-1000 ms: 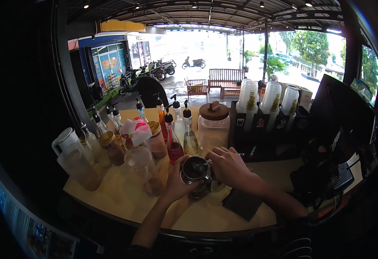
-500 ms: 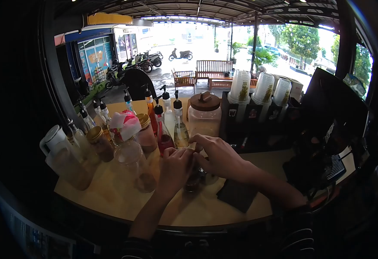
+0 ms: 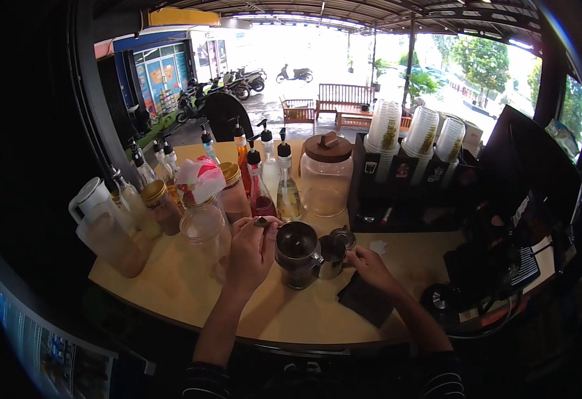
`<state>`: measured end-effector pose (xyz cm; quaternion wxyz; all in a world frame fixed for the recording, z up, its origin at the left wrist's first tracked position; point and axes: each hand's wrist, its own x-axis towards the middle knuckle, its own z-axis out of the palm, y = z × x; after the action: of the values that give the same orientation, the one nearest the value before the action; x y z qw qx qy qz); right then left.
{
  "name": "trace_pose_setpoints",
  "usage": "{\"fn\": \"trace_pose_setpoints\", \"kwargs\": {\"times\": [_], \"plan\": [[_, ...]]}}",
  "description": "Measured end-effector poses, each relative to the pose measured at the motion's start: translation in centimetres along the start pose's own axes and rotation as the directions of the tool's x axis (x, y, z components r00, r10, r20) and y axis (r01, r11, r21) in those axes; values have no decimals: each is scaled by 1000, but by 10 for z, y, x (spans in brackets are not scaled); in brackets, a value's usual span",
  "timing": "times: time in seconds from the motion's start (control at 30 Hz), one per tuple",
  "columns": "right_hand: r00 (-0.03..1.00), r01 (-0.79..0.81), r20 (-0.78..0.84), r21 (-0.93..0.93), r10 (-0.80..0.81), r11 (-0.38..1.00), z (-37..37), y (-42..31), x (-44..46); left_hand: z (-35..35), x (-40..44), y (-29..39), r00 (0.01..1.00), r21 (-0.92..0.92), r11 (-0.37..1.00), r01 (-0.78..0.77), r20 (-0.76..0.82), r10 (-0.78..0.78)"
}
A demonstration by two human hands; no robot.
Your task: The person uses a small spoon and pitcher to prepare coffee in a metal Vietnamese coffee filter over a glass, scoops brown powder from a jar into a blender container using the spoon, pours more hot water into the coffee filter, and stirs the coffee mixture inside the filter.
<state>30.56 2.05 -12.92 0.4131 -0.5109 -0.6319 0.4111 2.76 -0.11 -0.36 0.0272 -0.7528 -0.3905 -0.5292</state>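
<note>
My left hand (image 3: 249, 256) is closed beside a glass pot with a dark, funnel-like top (image 3: 297, 241). Its raised fingers pinch a small dark, flat-ended piece (image 3: 261, 222) whose kind I cannot make out. To the right of the pot stands a small metal pitcher (image 3: 331, 261), its round lid (image 3: 344, 237) tipped up. My right hand (image 3: 370, 269) has its fingers closed at the pitcher's right side, where the handle would be. A dark folded cloth (image 3: 365, 300) lies on the counter just below that hand.
Pump bottles (image 3: 288, 189), a white-lidded pitcher (image 3: 108, 229) and gold-lidded jars (image 3: 161, 207) crowd the left. A big wooden-lidded jar (image 3: 327, 183) stands behind the pot. Stacked plastic cups (image 3: 384, 130) sit in a black holder, with a dark monitor (image 3: 513, 166) at right.
My hands, together over the pot before, have parted. The left moved left with the small dark piece; the right came down to the metal pitcher. The view has shifted slightly left.
</note>
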Motion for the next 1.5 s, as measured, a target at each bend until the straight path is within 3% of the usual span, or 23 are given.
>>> {"fn": "trace_pose_setpoints", "kwargs": {"times": [0.03,0.1,0.13,0.33,0.57,0.73,0.83,1.07,1.3,1.37,1.5], "plan": [[999,26,-23,144,-23,989,7,4,-2,1,-1,-1,1000,10,1000,2,-2,-2],[997,65,-54,201,-55,977,15,15,-1,4,-6,-6,987,-122,980,158,-1,-160],[992,100,-95,254,-78,962,19,18,0,6,-7,-10,987,-110,981,157,-2,-158],[969,125,-244,323,-45,938,7,-5,-4,2,-9,-13,972,-208,951,228,-2,-234],[936,311,-280,377,-213,872,-36,-79,9,4,-12,-21,976,-261,945,198,-35,-214],[961,270,-149,333,-232,904,-38,-146,15,7,-14,-26,972,-326,924,202,-49,-230],[957,287,-111,212,-269,934,-35,-163,27,6,-14,-29,969,-305,925,226,-30,-247],[924,381,-42,-12,-381,925,-18,-173,49,7,-15,-27,974,-299,933,199,-44,-222],[928,367,-32,-97,-371,925,-13,-183,47,4,-15,-23,968,-322,918,230,-17,-249],[918,389,8,-224,-397,894,-15,-183,47,4,-15,-24,970,-311,923,225,-17,-242],[936,349,15,-173,-351,921,-12,-185,43,8,-18,-29,975,-288,937,199,-35,-217]]}}
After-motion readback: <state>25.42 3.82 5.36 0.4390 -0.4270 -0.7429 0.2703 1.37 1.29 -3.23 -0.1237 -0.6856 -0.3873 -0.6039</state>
